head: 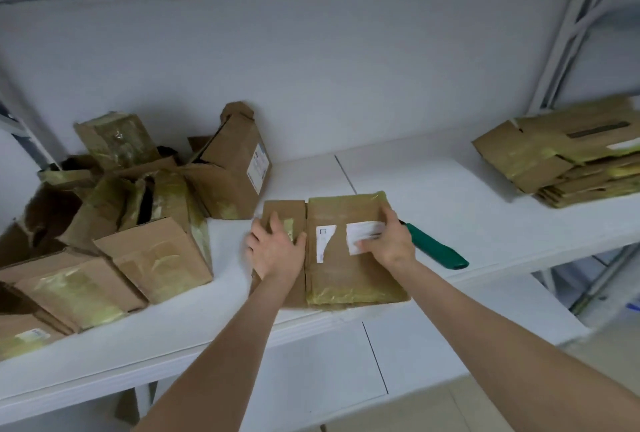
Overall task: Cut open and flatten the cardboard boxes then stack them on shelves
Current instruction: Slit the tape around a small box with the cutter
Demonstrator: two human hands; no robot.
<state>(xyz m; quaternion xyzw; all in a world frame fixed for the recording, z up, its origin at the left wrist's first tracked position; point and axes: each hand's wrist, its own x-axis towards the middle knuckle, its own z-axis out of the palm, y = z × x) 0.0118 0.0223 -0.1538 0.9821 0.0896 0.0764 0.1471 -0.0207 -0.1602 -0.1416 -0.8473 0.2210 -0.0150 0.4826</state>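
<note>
**Flattened box pressed down on the shelf, knife set aside**

A person leans over a white shelf point(450, 196) with both arms stretched forward, palms down on a cut-open cardboard box point(346, 276) that lies flat beneath them. The left hand point(273, 248) spreads its fingers across the narrow side flap point(280, 210). The right hand point(391, 241) covers part of a white label point(362, 229) on the main panel, thumb pointing toward the far edge. Neither grip is closed around anything: both are open and bearing down, apparently to crease the folds so the board stays flat for stacking.

Just to the right of the right grip lies a green-handled knife point(436, 250), probably parked within reach for the next cut. To the left of the left grip, a jumble of taped boxes point(138, 210) waits uncut. Well to the right of both grips sits a stack of flattened boxes point(561, 161), the likely destination for this one.
</note>
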